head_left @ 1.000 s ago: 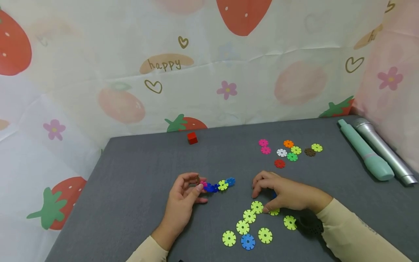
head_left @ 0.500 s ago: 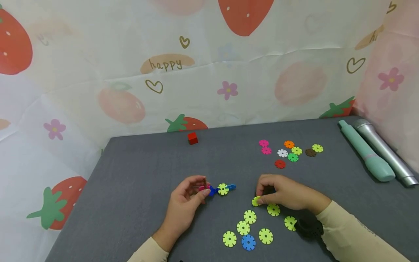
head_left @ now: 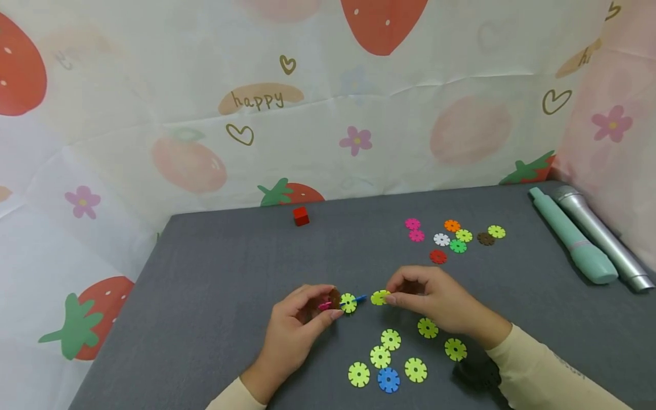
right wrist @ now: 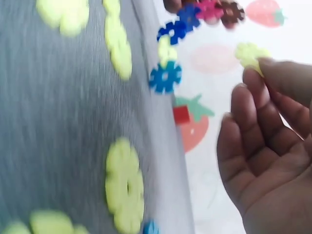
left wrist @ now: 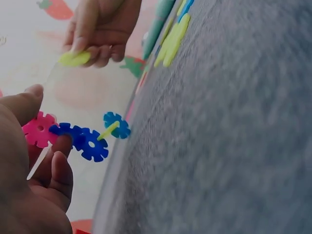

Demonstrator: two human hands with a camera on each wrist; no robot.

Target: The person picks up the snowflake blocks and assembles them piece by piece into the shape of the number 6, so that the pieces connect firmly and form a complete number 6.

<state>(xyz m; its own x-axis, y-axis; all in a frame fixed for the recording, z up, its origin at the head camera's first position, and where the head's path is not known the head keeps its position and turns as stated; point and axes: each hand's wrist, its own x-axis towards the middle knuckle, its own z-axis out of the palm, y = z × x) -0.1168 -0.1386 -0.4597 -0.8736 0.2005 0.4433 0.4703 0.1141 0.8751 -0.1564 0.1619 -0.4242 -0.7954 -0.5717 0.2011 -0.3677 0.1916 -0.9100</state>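
Note:
My left hand grips a chain of interlocking plastic discs with notched rims. In the right wrist view the chain runs from a brown disc through pink, dark blue and yellow to a lighter blue disc at its free end. My right hand pinches a single yellow notched disc between thumb and fingers. That disc is held just right of the chain's blue end, with a small gap between them. Part of the chain is hidden behind my left fingers in the head view.
Several yellow discs and a blue disc lie on the grey table in front. Further back sit several mixed-colour discs and a red cube. A green microphone and a silver one lie at the right.
My right hand has picked a yellow disc off the table and carried it left and away from me towards the chain. My left hand has shifted slightly right and turned the chain.

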